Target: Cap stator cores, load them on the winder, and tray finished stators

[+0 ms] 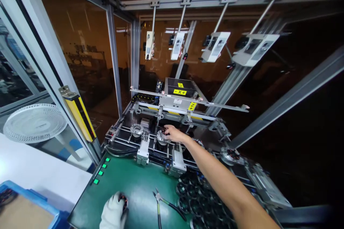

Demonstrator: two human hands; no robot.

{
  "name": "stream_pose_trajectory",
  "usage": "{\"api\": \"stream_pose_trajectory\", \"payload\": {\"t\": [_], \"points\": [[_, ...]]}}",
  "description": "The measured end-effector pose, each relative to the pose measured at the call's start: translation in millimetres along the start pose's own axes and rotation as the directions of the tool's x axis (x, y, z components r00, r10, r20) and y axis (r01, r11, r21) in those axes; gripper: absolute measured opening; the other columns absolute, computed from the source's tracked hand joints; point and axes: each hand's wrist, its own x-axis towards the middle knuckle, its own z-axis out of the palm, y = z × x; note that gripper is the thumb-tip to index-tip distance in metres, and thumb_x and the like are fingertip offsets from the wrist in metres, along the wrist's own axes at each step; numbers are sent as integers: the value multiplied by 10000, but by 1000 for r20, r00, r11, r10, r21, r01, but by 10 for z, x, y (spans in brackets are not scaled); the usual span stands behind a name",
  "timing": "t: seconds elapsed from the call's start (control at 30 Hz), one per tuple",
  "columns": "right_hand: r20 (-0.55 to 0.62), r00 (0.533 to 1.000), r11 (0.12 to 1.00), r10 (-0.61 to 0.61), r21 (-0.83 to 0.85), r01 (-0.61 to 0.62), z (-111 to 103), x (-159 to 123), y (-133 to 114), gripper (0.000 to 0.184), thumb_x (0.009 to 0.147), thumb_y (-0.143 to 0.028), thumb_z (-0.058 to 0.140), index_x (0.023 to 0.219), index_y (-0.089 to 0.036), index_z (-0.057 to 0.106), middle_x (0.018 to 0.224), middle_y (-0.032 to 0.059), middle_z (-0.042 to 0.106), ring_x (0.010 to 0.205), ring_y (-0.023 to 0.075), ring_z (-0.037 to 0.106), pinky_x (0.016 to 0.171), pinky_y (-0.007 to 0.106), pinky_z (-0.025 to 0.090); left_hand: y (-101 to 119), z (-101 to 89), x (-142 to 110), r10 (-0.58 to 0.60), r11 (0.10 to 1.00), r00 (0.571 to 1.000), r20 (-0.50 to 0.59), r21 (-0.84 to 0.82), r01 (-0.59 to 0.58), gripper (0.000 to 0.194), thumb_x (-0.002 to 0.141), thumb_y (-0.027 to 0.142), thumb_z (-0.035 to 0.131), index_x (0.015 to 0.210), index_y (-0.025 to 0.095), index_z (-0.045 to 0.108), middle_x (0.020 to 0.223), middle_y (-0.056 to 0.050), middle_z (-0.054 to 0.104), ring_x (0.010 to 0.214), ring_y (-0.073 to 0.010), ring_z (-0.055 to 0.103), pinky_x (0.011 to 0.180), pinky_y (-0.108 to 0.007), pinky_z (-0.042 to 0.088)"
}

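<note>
My left hand (113, 212), in a white glove, rests low over the green table with its fingers wrapped round a small motor stator (124, 202); dark rim and copper-coloured windings show at its side. My bare right hand (173, 134) reaches into the machine. Its fingers are bent together at a round metal fixture (162, 139), the second from the left, and hide what they grip there. Left of it sits another ring-shaped fixture (137, 130). Between my hands on the table lie cutting pliers (159, 196) with dark green handles, jaws apart.
Many black ring-shaped parts (196, 200) crowd the table under my right forearm. Green lit squares (100, 173) line the table's left edge. A yellow sensor bar (80, 116), a white fan (34, 123) and a blue bin (32, 193) stand left. White devices (177, 46) hang overhead.
</note>
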Motion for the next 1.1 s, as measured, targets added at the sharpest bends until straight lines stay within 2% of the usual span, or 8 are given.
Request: {"api": "stream_pose_trajectory", "payload": {"t": [0.13,0.3,0.4,0.57,0.7,0.8,0.9,1.1], "points": [[169,975,983,-143,135,121,19,-483,-439,157,977,-252,707,1074,-142,765,1544,130,552,1438,260,543,1209,471,477,-9,-105,-12,9,1000,1000,-9,1,-9,435,928,233,482,1293,226,719,1477,-136,621,1307,-291,628,1141,-407,465],[356,926,971,-126,237,41,966,-1508,-1414,168,921,-202,728,1069,-150,789,1629,147,476,1498,312,491,1227,497,461,32,-427,271,94,995,995,17,34,-95,405,1002,317,478,1314,147,673,1493,-193,557,1320,-340,563,1129,-469,439],[407,913,975,-28,214,-66,1524,-1678,-1744,126,926,-155,688,988,-96,779,1604,207,490,1508,393,462,1202,586,454,75,-594,538,181,981,981,75,51,-185,387,1007,365,563,1325,158,642,1499,-164,545,1315,-314,554,1116,-506,453],[313,942,967,124,173,-185,1810,-1713,-1634,386,1014,-169,555,1380,-77,634,1678,225,363,1580,348,356,1283,551,354,96,-966,611,244,965,963,117,73,-254,370,969,400,657,1256,169,687,1472,-150,584,1271,-295,601,1095,-490,485],[284,941,961,182,153,-232,1684,-2350,-1419,667,881,-297,759,1499,-125,575,1680,230,362,1582,402,341,1306,588,311,308,-1577,499,289,953,957,-14,93,-287,316,998,352,558,1219,207,730,1489,-127,586,1326,-293,588,1099,-384,468],[264,928,948,263,109,-299,1674,-2871,-1417,782,791,-349,815,1508,-138,585,1635,249,429,1534,455,407,1241,685,363,844,-2081,582,393,917,914,-103,115,-382,405,1025,450,511,1331,239,673,1360,-97,664,1277,-283,611,1076,-372,469],[188,909,921,371,46,-386,1831,-3126,-1494,708,831,-293,730,1505,-127,593,1585,263,484,1478,440,497,1176,654,468,1684,-2389,822,525,849,843,-122,154,-506,581,1020,546,519,1507,230,533,1352,-132,665,1301,-321,597,1090,-413,463],[-289,906,940,310,-50,-338,2241,-3668,-1399,698,860,-305,674,1540,-193,562,1521,175,587,1352,361,645,1054,477,628,3294,-2260,1403,618,762,785,35,217,-610,573,992,569,613,1409,178,594,1317,-143,661,1190,-288,650,1022,-509,550]]}}
